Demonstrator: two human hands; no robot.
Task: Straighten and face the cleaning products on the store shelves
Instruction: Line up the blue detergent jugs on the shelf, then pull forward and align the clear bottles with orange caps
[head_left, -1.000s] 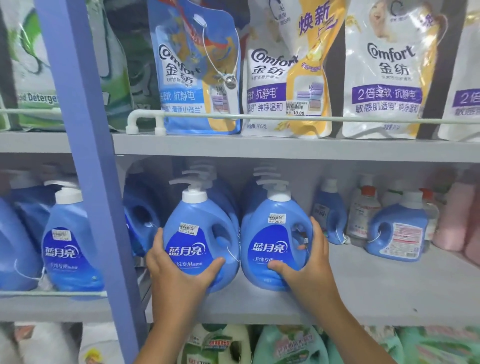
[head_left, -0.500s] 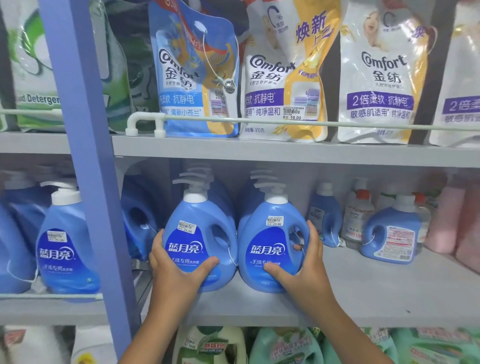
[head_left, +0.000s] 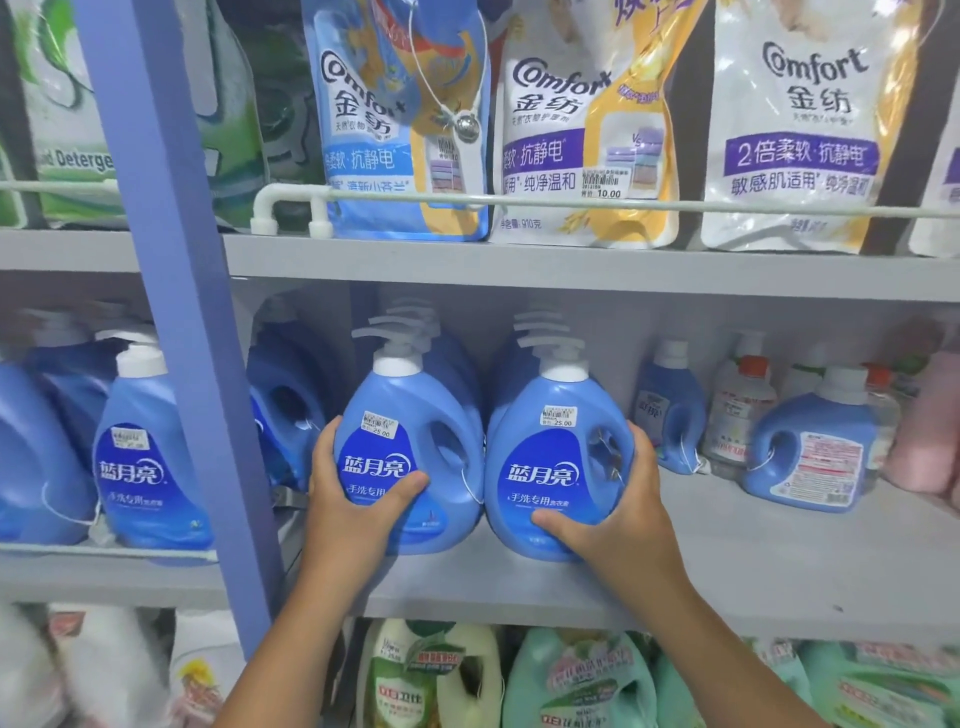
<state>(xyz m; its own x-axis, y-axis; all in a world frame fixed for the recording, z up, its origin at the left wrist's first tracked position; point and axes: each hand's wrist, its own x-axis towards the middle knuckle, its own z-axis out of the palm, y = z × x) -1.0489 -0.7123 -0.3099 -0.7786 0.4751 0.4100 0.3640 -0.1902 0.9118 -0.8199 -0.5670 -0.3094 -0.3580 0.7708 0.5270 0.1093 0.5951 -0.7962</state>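
Grey store shelves (head_left: 519, 267) fill the view, with a tall purple post (head_left: 171, 312) on the left. On the middle shelf stand two big blue plastic soap bottles with white pump tops, side by side and touching. Their labels face out. The left hand (head_left: 353, 499) holds the left blue bottle (head_left: 410, 457), with the fingers wrapped round its left side and the thumb lying across the front label. The right hand (head_left: 618, 514) holds the right blue bottle (head_left: 556, 467), with the fingers curled round its handle side and the thumb pressed low on the front. Both hands are closed snugly on their bottles.

More blue bottles stand behind these two. A smaller blue jug with a white cap (head_left: 810, 447) sits well apart to the right.

Both bottles stand near the front edge of the shelf. I think a pull too far could tip one off. A hard push back could knock the bottles behind. A twist could turn a label away.
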